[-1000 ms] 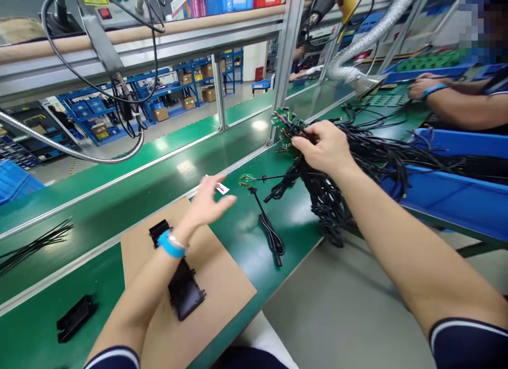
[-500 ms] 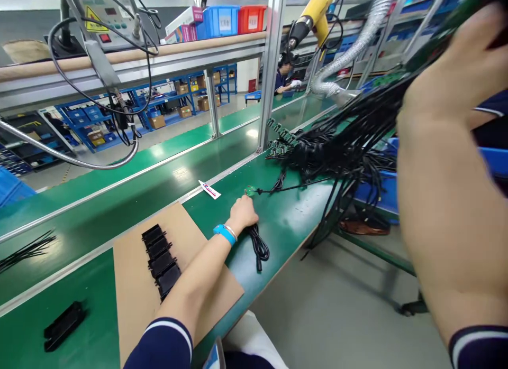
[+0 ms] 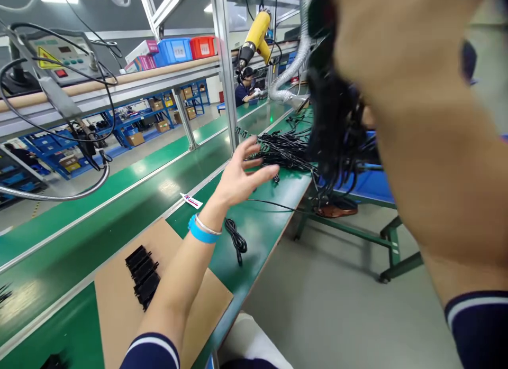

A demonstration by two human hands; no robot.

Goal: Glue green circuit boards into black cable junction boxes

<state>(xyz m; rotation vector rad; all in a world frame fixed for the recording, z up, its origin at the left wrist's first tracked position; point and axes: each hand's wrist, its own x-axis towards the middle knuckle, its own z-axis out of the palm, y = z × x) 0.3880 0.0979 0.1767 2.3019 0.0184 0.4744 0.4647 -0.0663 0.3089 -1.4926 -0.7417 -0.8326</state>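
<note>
My left hand [image 3: 248, 173] is raised over the green bench, its fingers spread and nothing in them. Just beyond its fingers lies a pile of black cables [image 3: 291, 149] with small green circuit boards at the ends. A coiled black cable [image 3: 236, 239] rests on the bench below the wrist. Close to the camera, my right hand [image 3: 365, 46] is blurred by motion. From it hangs a thick bundle of black cables [image 3: 333, 131]; the fingers themselves are mostly hidden.
Black plastic housings [image 3: 143, 274] lie in a row on a cardboard sheet [image 3: 113, 300]. A white tube [image 3: 191, 201] is by the bench's metal rail. A yellow heat gun [image 3: 256, 36] hangs above, near an upright post [image 3: 225, 67]. A co-worker [image 3: 244, 89] sits farther back.
My left hand has let go near the coiled cable, lifted and opened. My right hand has moved left with the cable bundle, which now hangs closer to the camera. The view has shifted right.
</note>
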